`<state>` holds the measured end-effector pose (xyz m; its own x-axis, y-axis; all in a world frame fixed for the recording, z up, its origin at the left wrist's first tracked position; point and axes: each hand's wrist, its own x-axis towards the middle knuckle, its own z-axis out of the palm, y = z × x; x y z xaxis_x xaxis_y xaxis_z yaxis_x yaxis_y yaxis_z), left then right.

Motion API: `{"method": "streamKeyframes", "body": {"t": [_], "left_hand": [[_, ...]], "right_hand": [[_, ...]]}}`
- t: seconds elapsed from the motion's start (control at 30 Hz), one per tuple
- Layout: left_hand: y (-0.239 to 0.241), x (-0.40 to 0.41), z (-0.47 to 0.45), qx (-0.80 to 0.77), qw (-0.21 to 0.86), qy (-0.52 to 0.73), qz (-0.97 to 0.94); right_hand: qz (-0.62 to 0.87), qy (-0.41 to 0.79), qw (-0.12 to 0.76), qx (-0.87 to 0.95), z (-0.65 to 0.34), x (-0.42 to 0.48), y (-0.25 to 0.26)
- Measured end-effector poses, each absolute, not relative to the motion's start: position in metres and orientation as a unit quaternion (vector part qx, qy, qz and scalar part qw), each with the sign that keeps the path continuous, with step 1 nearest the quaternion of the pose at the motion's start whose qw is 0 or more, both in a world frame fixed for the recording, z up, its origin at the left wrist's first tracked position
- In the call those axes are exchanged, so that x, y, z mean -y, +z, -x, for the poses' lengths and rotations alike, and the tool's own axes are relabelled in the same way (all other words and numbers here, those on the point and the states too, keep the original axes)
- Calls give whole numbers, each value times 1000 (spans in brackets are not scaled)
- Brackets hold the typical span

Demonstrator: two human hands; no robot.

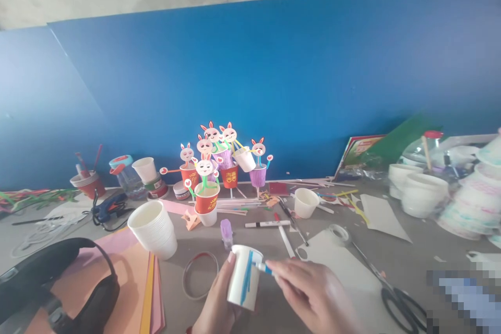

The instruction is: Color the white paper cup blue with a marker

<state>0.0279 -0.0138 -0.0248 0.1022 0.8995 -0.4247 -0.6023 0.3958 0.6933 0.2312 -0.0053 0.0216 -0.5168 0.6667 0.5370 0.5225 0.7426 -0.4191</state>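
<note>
At the near centre of the surface (410, 266), the left hand (217, 297) is closed around a white paper cup (245, 276), fingers wrapped behind it and thumb on the near side, holding it upright just above the surface. The right hand (313, 295) is closed in a writing grip on a blue marker (264, 269), whose tip touches the cup wall. Several blue vertical strokes (246, 282) are already on the cup; judged from this, colouring is under way but incomplete, since most of the wall remains white. No face, ears or arms are fitted to this cup. For comparison, a group of finished rabbit cup figures (219, 164) stands at the far centre against the blue backboard (274, 78). A stack of blank white cups (154, 229) lies to the left. A black-and-white marker (268, 224) and a tape roll (340, 233) lie beyond the hands; scissors (403, 305) lie near right.
</note>
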Motion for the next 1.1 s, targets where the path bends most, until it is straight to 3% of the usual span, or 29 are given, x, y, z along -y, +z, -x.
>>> {"method": "streamKeyframes", "body": {"t": [0.1,0.3,0.47,0.7,0.9,1.1], "left_hand": [[-23,15,-28,-423,719,517,-194],[-20,16,-29,-430,721,515,-174],[-23,15,-29,-421,719,519,-189],[-18,15,-28,-396,739,527,-139],[-19,16,-29,-410,723,526,-178],[-20,19,-25,-419,727,517,-167]], "right_hand": [[360,116,370,849,-232,4,21],[312,121,312,889,-228,12,21],[363,114,364,850,-233,3,20],[287,109,276,911,-228,13,25],[318,92,328,885,-228,14,28],[290,82,303,904,-226,17,27]]}}
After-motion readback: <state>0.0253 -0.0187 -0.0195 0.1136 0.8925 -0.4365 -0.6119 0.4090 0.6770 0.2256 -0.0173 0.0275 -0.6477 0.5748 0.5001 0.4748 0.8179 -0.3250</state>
